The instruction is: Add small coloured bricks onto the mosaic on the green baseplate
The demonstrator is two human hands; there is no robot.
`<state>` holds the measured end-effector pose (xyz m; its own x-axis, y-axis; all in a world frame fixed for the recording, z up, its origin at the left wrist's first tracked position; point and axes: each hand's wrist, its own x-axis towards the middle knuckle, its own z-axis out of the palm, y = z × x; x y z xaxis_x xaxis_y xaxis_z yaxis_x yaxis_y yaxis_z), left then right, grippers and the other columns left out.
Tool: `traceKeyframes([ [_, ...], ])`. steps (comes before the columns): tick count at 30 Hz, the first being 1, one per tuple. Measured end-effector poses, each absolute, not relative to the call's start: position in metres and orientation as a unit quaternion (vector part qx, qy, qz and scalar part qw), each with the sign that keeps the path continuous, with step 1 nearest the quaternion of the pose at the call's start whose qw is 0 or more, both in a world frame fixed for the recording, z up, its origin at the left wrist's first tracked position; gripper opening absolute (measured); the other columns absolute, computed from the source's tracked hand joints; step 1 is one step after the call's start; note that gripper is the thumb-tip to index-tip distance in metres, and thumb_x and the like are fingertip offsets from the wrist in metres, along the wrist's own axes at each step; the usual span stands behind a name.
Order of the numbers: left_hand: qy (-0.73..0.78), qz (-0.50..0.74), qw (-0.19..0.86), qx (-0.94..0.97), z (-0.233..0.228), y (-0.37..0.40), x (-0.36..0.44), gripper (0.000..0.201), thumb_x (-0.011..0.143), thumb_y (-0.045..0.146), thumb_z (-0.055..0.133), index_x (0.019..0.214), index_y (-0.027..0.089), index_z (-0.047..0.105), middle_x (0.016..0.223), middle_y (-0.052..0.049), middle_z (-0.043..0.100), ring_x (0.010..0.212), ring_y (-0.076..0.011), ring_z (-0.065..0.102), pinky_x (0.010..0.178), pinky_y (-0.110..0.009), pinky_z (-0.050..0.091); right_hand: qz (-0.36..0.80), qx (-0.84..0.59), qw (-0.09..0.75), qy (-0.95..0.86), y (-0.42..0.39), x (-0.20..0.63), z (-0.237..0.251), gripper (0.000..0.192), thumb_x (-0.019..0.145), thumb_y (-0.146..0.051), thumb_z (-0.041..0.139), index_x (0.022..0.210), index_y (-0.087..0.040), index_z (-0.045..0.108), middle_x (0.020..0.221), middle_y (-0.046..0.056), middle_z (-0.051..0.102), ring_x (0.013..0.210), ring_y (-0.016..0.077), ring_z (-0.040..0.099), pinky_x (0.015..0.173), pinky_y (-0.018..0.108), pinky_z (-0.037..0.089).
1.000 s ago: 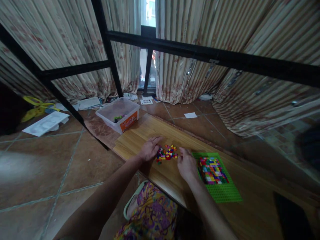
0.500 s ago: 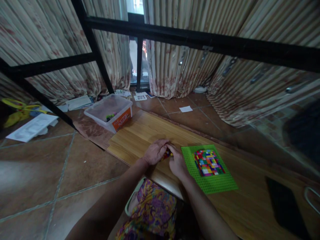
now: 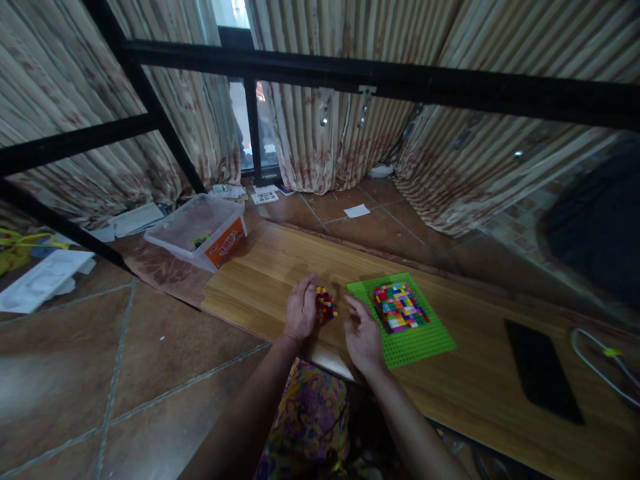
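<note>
A small pile of loose toy bricks (image 3: 326, 305), red, yellow and other colours, lies on the wooden tabletop. Cupped along its left side is my left hand (image 3: 302, 310), fingers stretched out and nothing gripped. Across a small gap to the right of the pile, my right hand (image 3: 364, 337) hovers with loosely bent fingers apart, and I see nothing in it. Just beyond that hand lies a green baseplate (image 3: 420, 350). A rounded patch of multicoloured bricks (image 3: 401, 307) is built on the plate.
A clear plastic box (image 3: 193, 230) with an orange label and a few green pieces stands at the table's far left end. A black flat object (image 3: 543, 370) and a white cable (image 3: 595, 360) lie on the wooden table (image 3: 475, 393) to the right. Black metal bars cross the background.
My hands have moved apart from being together over the bricks, uncovering the pile between them. The view has shifted slightly to the right.
</note>
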<state>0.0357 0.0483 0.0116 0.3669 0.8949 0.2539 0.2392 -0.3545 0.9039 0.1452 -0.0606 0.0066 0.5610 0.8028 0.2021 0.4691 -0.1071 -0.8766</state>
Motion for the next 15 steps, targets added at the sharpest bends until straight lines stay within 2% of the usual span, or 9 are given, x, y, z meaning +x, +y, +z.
traceKeyframes([
  [4,0.434,0.458,0.377,0.678,0.008,0.05,0.023,0.043,0.098,0.038,0.028,0.123,0.016,0.055,0.12,-0.01,0.064,0.117,-0.0195,0.057,0.104,-0.038,0.042,0.104,-0.765,0.439,-0.461,-0.064,0.142,0.009,0.028,0.081,-0.017,0.052,0.106,-0.02,0.065,0.11,0.01,0.063,0.106,0.0244,0.058,0.096,0.042,0.047],
  [8,0.472,0.465,0.31,0.682,0.007,0.05,0.005,0.041,0.097,0.038,0.029,0.118,0.018,0.058,0.117,-0.01,0.065,0.115,-0.0203,0.057,0.103,-0.039,0.043,0.066,-0.775,0.404,-0.482,-0.055,0.137,0.006,0.016,0.083,-0.016,0.054,0.093,-0.019,0.066,0.104,0.01,0.06,0.102,0.0253,0.056,0.093,0.041,0.046],
  [13,0.473,0.366,0.24,0.765,0.01,0.032,-0.012,0.039,0.094,0.038,0.041,0.124,0.017,0.054,0.117,-0.012,0.062,0.113,-0.0253,0.055,0.1,-0.047,0.044,0.058,-0.761,0.42,-0.491,-0.05,0.137,0.004,0.015,0.085,-0.013,0.051,0.082,-0.02,0.065,0.1,0.009,0.06,0.099,0.0235,0.056,0.09,0.037,0.046],
  [15,0.436,0.328,0.221,0.809,0.011,0.022,-0.017,0.044,0.09,0.038,0.049,0.13,0.018,0.049,0.125,-0.013,0.058,0.119,-0.0265,0.051,0.102,-0.048,0.043,0.062,-0.754,0.436,-0.487,-0.052,0.137,0.008,0.016,0.086,-0.014,0.051,0.079,-0.02,0.064,0.096,0.008,0.061,0.096,0.0225,0.058,0.087,0.036,0.047],
])
